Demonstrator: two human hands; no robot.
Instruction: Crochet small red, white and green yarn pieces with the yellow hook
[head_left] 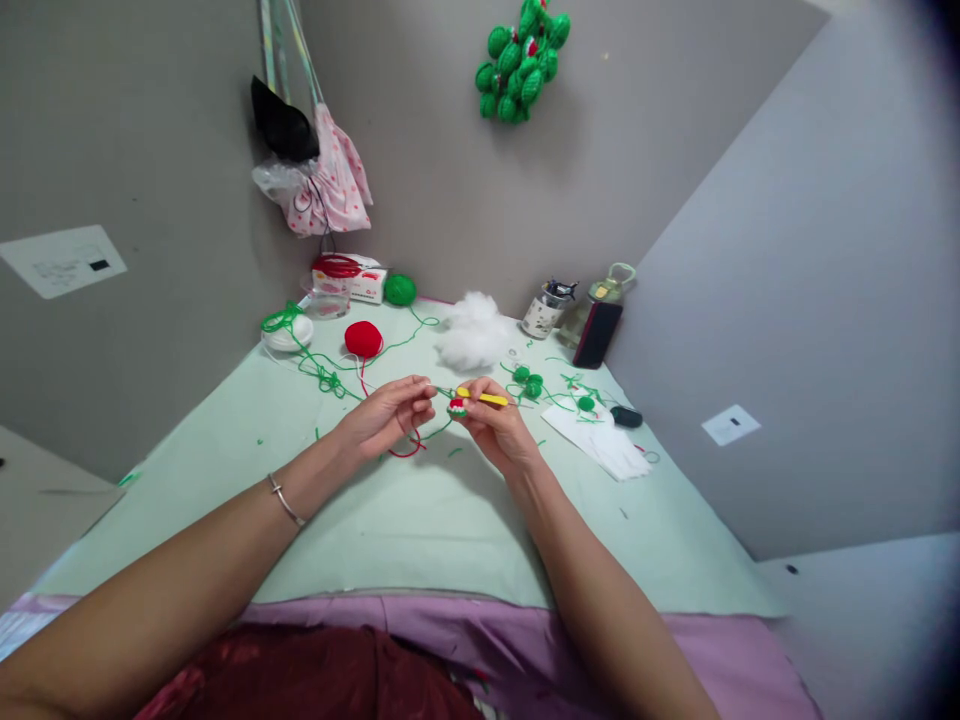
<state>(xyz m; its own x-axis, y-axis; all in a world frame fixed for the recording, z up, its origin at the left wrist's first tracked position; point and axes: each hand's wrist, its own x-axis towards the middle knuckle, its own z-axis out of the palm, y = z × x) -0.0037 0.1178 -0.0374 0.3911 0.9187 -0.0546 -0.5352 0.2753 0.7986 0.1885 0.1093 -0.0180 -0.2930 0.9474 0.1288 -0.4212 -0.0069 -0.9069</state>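
Above the middle of the table, my right hand (495, 425) is closed around a crochet hook with a yellow handle (484, 397). The same hand pinches a small crocheted piece (457, 408) in red, white and green. Facing it, my left hand (394, 412) is closed, with thumb and forefinger pinching green yarn (441, 389) near the hook's tip. Red yarn (409, 452) loops below the left hand. A green strand (437, 432) runs from under the crocheted piece toward the left. The finer stitches are too small to make out.
A red yarn ball (364, 340), a green yarn ball (400, 290) and tangled green yarn (326, 378) lie at the back left. White stuffing (474, 332) sits at the back. Small green balls (531, 384), white tissue (600, 440) and a phone (598, 335) are on the right.
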